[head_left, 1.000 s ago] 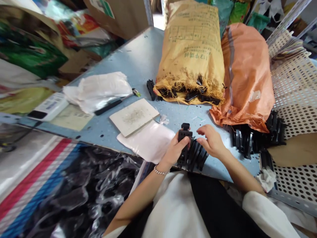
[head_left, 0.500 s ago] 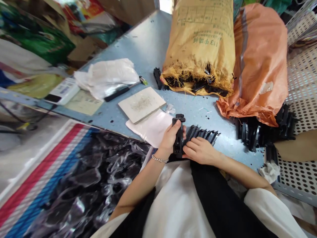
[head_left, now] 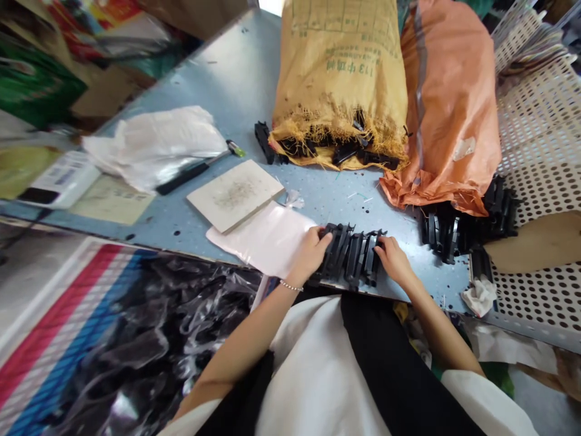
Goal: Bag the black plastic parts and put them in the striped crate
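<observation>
A row of long, narrow black plastic parts [head_left: 352,254] stands side by side on the blue table, close to its front edge. At the row's left end is my left hand [head_left: 311,253], its thumb and fingers closed on the outermost part. My right hand [head_left: 394,259] pinches the part at the right end, near its upper tip. The undersides of the fingers are hidden. Beside my left hand lies a pale pink sheet [head_left: 263,239], partly under a beige board [head_left: 235,195] with dark smudges.
A yellow woven sack [head_left: 340,72] spills black parts at the back, next to an orange sack [head_left: 454,109]. More black parts [head_left: 447,233] lie by a perforated crate [head_left: 540,145] at right. White plastic wrap [head_left: 158,142] lies left. Below is a bin of dark plastic pieces [head_left: 149,327].
My left hand has lowered the upright black part to the row's left end. My right hand has moved from the row's near left side to its right end. The view has shifted right.
</observation>
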### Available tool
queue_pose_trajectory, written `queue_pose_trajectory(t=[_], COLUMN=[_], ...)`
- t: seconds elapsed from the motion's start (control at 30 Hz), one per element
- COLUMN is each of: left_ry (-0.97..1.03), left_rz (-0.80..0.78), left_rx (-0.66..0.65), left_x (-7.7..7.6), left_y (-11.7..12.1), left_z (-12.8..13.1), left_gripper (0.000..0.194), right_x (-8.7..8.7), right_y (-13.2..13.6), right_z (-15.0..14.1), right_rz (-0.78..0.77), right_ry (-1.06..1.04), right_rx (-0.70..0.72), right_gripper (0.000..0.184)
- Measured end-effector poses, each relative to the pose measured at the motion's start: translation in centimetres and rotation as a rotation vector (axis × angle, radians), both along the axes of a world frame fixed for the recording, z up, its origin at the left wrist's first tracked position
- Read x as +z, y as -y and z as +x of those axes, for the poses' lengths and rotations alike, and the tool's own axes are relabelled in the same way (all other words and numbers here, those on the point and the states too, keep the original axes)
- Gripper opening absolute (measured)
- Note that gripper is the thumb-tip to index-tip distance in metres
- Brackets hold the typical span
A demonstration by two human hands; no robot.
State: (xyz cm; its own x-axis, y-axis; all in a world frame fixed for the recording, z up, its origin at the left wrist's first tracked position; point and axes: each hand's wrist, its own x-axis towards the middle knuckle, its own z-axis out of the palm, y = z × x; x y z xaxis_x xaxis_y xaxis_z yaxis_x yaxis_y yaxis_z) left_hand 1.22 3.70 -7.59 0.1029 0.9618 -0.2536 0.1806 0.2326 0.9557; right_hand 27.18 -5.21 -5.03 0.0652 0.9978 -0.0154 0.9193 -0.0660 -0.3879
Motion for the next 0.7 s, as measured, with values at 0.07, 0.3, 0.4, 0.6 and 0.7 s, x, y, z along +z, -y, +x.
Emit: queue_pose_trajectory(t=[0.07, 0.3, 0.4, 0.6, 0.7], left_ry=[0.035, -0.046, -0.113, -0.478, -0.515], left_rz=[-0.014, 0.068, 0.117, 0.350, 0.511], left_rx=[0.008, -0.041, -0.050, -0.087, -0.039], left_x=[-0.4, 0.0, 0.4, 0.9, 1.6], left_y=[0.1, 1.0, 1.2, 1.0, 0.7], left_z=[0.9, 1.4, 1.7, 0.9, 0.3], left_gripper=[0.034, 0.035, 0.038, 0.038, 0.037], right_x=[0.1, 3.5, 4.1, 5.0, 6.2], right_y=[-1.5, -15.8, -21.8, -25.1, -23.0], right_z=[0.8, 2.3, 3.0, 4.7, 5.5], right_rz=[-0.072, 0.027, 0.138, -0.013, 0.019], right_ry=[0.021, 0.141, 0.305, 0.471, 0.308], right_rx=[0.073, 0.081, -0.108, -0.055, -0.050], right_gripper=[0.027, 0.031, 0.034, 0.034, 0.030])
